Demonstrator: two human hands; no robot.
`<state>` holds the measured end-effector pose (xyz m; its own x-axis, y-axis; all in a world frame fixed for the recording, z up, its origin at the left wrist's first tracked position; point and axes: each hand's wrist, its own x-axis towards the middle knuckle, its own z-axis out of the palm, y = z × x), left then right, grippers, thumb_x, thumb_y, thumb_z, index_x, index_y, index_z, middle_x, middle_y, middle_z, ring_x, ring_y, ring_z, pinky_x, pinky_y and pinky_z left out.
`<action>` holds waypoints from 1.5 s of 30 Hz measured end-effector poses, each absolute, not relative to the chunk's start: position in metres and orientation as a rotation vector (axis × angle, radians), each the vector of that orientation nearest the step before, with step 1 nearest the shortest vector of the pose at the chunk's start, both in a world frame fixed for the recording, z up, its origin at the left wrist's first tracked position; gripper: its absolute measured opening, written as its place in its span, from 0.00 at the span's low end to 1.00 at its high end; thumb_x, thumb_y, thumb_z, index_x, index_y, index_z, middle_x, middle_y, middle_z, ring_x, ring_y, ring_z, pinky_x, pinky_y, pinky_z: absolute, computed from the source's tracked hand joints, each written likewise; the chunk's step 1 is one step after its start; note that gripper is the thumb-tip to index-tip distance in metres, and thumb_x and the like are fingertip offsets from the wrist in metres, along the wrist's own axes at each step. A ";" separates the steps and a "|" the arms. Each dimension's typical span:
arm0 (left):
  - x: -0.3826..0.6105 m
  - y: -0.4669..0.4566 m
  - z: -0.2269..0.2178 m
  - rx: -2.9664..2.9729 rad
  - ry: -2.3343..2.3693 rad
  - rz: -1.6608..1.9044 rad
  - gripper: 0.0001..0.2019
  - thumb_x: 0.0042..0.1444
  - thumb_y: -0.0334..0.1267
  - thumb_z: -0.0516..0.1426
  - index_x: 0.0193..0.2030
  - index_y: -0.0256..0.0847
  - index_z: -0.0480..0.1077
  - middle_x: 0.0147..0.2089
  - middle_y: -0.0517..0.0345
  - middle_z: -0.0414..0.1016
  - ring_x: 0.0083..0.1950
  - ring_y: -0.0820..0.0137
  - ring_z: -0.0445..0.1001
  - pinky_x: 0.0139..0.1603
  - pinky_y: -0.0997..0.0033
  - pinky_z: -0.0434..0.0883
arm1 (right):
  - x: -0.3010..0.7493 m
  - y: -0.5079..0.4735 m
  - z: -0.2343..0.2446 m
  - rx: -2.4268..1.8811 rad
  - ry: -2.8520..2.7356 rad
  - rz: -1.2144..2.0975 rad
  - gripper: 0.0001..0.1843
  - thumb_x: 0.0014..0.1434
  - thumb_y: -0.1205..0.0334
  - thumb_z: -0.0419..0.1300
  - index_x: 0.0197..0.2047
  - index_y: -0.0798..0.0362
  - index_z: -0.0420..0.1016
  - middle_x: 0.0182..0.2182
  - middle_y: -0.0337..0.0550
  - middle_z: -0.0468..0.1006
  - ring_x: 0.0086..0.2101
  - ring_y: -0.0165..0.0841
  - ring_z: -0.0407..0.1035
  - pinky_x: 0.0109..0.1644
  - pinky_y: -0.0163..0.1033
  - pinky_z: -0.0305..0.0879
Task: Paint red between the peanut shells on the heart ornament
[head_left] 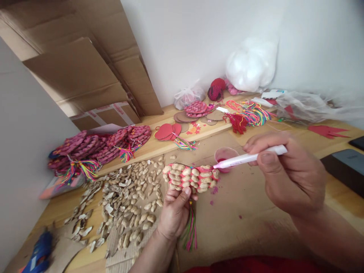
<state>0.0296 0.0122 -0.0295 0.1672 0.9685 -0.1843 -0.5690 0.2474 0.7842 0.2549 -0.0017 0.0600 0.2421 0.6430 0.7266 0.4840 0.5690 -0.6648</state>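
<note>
My left hand [174, 212] grips the lower edge of a red disc covered in rows of peanut shells [186, 175], thumb in front. A tassel of green and pink threads [192, 229] hangs below it. Between the thumb and fingers of my right hand [290, 167] is a white marker pen [250, 157]. Its pink tip is at the disc's upper right edge, where one shell looks pinkish; whether it touches I cannot tell. Just behind the tip stands a clear plastic cup [226, 154] with pink-red contents.
Loose peanut shells [133, 201] cover the left of the cardboard-topped table. Finished pink peanut discs with tassels [99, 148] are stacked at the back left. A blue glue gun [40, 250] lies front left. Dark phones [345, 168] lie at right. Coloured threads [256, 113] lie at the back.
</note>
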 end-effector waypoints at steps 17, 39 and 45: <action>0.031 0.011 -0.029 0.665 0.793 1.189 0.12 0.46 0.39 0.73 0.37 0.40 0.81 0.33 0.56 0.78 0.31 0.73 0.73 0.32 0.76 0.74 | 0.251 -0.003 0.064 -1.004 -1.384 0.185 0.05 0.66 0.62 0.58 0.40 0.48 0.75 0.28 0.37 0.74 0.35 0.33 0.74 0.43 0.43 0.68; 0.031 0.012 -0.028 0.639 0.826 1.237 0.13 0.44 0.39 0.74 0.36 0.40 0.80 0.34 0.56 0.79 0.34 0.72 0.74 0.32 0.75 0.76 | 0.268 0.002 0.064 -1.340 -1.449 -0.009 0.06 0.65 0.58 0.58 0.38 0.49 0.74 0.30 0.38 0.75 0.29 0.31 0.67 0.34 0.42 0.59; 0.032 0.014 -0.026 0.590 0.868 1.297 0.15 0.42 0.38 0.75 0.35 0.40 0.79 0.34 0.59 0.79 0.34 0.73 0.75 0.32 0.76 0.77 | 0.273 0.017 0.057 -1.535 -1.735 -0.116 0.10 0.64 0.55 0.58 0.35 0.50 0.74 0.28 0.40 0.77 0.32 0.35 0.69 0.39 0.43 0.60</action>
